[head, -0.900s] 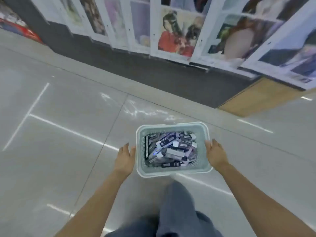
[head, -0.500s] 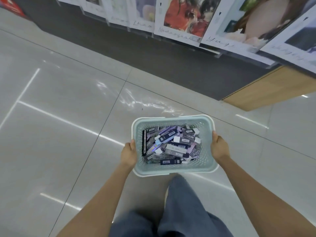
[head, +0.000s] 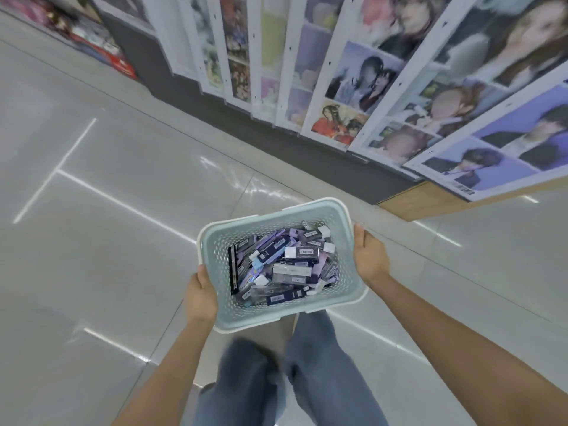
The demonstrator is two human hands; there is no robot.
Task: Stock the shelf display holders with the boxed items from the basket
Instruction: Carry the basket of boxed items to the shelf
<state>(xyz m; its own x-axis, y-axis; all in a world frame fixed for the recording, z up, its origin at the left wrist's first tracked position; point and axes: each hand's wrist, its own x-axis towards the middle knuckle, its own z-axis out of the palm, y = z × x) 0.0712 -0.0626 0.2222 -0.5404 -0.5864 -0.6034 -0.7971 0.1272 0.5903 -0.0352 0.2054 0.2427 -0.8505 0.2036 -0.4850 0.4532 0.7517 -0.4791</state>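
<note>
The basket [head: 255, 318] sits between our hands: our left hand [head: 199, 298] grips its left rim, our right hand [head: 370, 258] its right rim. Boxes [head: 285, 265] lie piled inside it. Our legs [head: 319, 364] are below it, over the floor [head: 107, 256]. Poster racks [head: 338, 124] stand ahead, to the right.

We are standing in a shop: printed posters [head: 353, 124] are filling white display racks [head: 295, 56] along a glossy tiled floor [head: 107, 241].

Glossy grey floor tiles [head: 92, 272] are seen from 6 to 10 o'clock. Portrait posters [head: 368, 81] are hung at 12 to 2 o'clock, above a dark plinth [head: 276, 142]. A wooden panel [head: 430, 206] is seen at 3 o'clock.
</note>
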